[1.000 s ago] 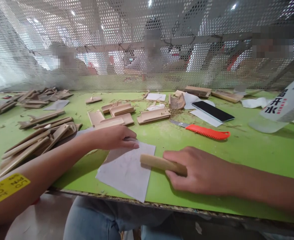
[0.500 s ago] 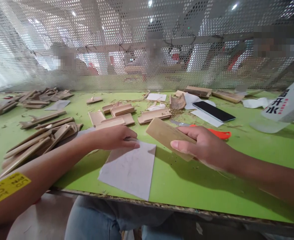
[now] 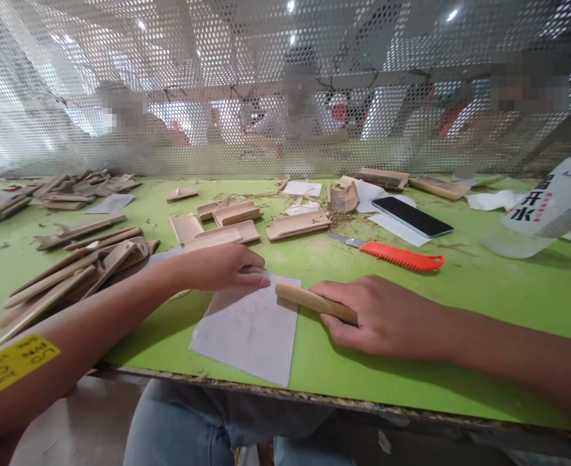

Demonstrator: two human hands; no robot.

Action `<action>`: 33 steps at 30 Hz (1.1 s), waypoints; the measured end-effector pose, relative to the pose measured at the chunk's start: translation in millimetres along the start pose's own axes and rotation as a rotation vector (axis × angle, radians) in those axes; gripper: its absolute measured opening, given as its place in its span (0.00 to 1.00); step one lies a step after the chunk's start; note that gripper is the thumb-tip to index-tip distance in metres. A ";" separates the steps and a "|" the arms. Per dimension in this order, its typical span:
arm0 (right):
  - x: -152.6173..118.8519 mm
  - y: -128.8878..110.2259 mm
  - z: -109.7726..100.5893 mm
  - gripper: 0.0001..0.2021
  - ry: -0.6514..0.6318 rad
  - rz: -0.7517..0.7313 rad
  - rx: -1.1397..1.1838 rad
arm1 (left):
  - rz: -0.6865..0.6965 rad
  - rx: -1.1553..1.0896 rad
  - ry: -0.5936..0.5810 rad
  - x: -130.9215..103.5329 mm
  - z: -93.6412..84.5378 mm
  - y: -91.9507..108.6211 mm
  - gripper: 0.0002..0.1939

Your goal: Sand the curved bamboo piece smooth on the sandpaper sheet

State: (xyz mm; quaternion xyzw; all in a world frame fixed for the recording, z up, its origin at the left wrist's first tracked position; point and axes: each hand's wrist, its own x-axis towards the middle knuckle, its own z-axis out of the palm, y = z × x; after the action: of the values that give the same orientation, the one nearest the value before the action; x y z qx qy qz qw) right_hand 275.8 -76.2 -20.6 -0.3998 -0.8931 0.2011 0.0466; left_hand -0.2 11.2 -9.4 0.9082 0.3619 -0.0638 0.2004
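My right hand (image 3: 370, 317) is closed round a split bamboo piece (image 3: 314, 303), turned edge-on, with its free end over the right edge of a pale paper-like sheet (image 3: 251, 330). The sheet lies flat on the green table near its front edge. My left hand (image 3: 230, 267) is closed at the sheet's upper edge, thumb pressed against the fingers; part of the sheet's edge is hidden beneath it. Beyond my right hand lies a knife with an orange handle (image 3: 402, 256), its blade pointing left.
Several bamboo pieces (image 3: 298, 225) lie beyond my hands, with a stack (image 3: 67, 272) at left. A phone (image 3: 412, 217) and a bottle (image 3: 533, 213) are at right. A perforated screen (image 3: 208, 142) stands at the back; people sit behind it. Bamboo shavings litter the green table (image 3: 412, 388).
My right hand has moved down and slightly left, rolling the bamboo piece from its broad face to its edge. The knife is now uncovered. My left hand and the sheet have stayed put.
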 end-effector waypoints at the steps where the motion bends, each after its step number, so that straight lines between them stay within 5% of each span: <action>1: -0.6 0.3 -0.1 0.05 -0.015 -0.029 0.010 | 0.003 0.000 -0.001 -0.1 -0.1 0.3 0.23; 13: -1.5 0.9 4.4 0.02 0.014 -0.086 0.082 | 0.009 -0.016 0.001 -0.3 -1.6 3.9 0.22; 17: 3.6 -1.8 -3.0 0.03 0.080 0.101 0.151 | 0.005 -0.007 0.012 -1.1 -0.7 2.7 0.22; 25: 5.5 3.2 -13.1 0.19 -0.133 0.340 0.996 | 0.028 -0.016 -0.004 -1.7 0.7 -2.6 0.21; 33: 9.8 16.3 -11.3 0.16 -0.195 0.134 1.293 | 0.027 -0.046 0.004 0.6 2.2 -3.8 0.19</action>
State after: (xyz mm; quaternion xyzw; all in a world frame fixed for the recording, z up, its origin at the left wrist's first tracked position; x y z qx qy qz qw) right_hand 283.3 -55.6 -17.5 -0.3259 -0.5656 0.7350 0.1835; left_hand -2.3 13.2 -12.8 0.9083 0.3512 -0.0511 0.2214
